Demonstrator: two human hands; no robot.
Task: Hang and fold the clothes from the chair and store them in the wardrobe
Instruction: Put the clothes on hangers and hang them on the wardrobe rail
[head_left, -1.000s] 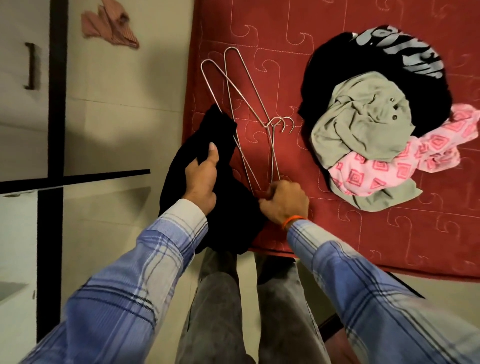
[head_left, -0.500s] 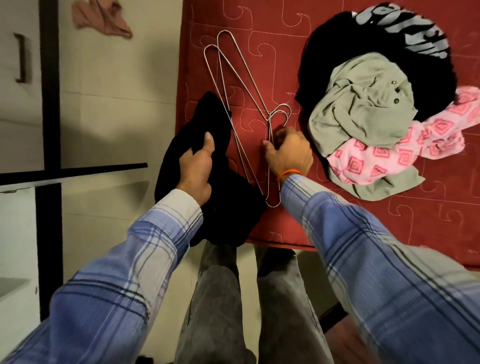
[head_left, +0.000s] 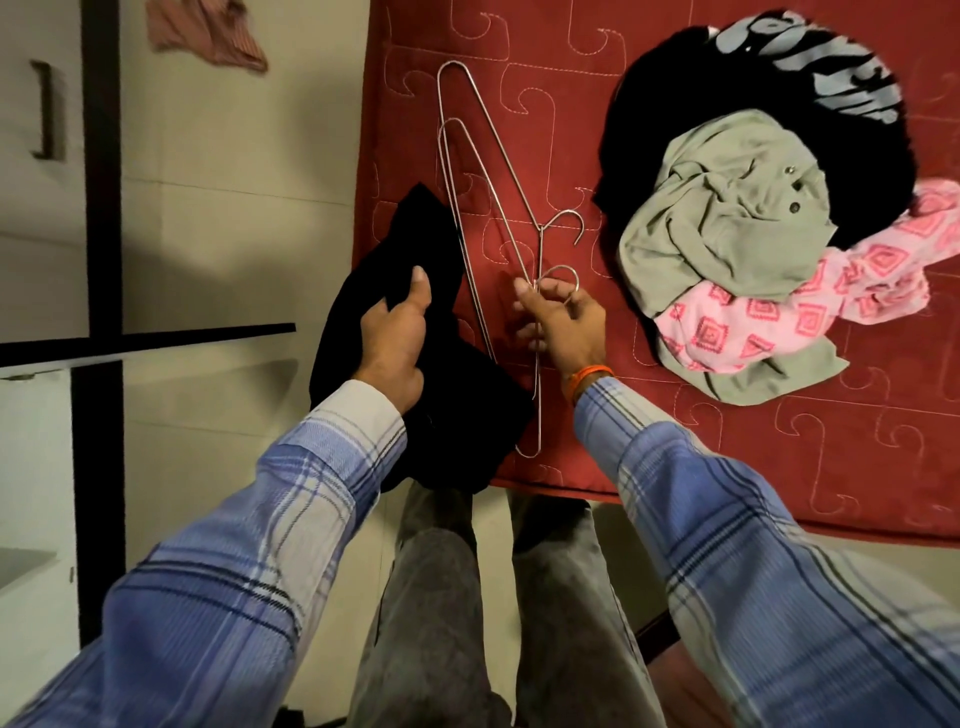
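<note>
Left hand (head_left: 393, 340) grips black garment (head_left: 441, 415) at the bed (head_left: 779, 441) edge, kept bunched and ready. Right hand (head_left: 563, 325) pinches nearer hanger (head_left: 537, 364) at its hook, to part it from second hanger (head_left: 488, 150). Clothes pile (head_left: 727, 218) waits well apart.

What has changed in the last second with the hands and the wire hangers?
The right hand moved from the hangers' lower corner up to the hooks and now pinches one hanger at its hook, pulling it apart from the other hanger. The left hand keeps gripping the black garment. The clothes pile stayed as it was.
</note>
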